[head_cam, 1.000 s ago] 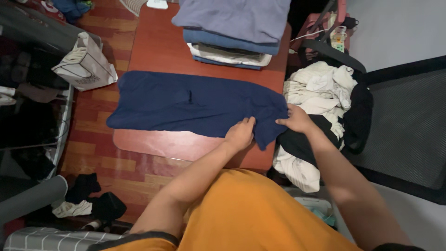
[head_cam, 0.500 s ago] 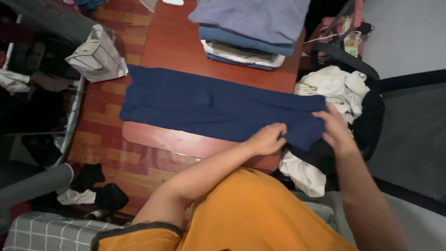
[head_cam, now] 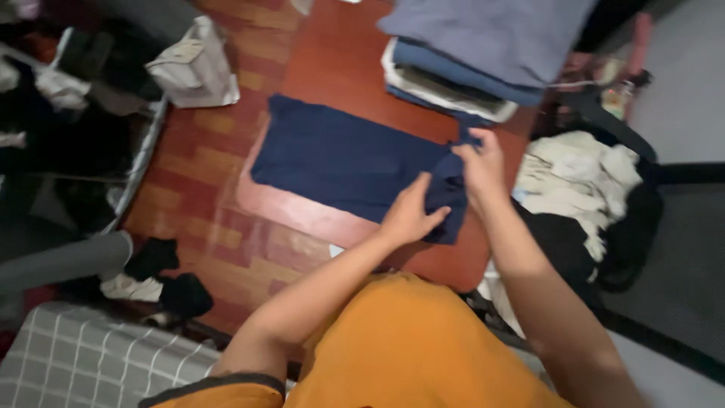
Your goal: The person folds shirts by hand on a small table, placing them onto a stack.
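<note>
Both hands grip the right end of a dark navy folded cloth garment [head_cam: 347,162] lying flat across the reddish wooden counter [head_cam: 332,60]: left hand [head_cam: 410,215] with fingers clamped on its near corner, right hand [head_cam: 477,162] pinching the far corner, apparently to keep the edges aligned. A stack of folded blue and grey clothes [head_cam: 476,53] crowds the far edge, a heap of white and black laundry [head_cam: 581,189] the right; bare counter shows at the near edge.

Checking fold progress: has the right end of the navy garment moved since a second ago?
Yes. The navy garment's right end, earlier overhanging the table edge, now lies folded back on the tabletop.
</note>
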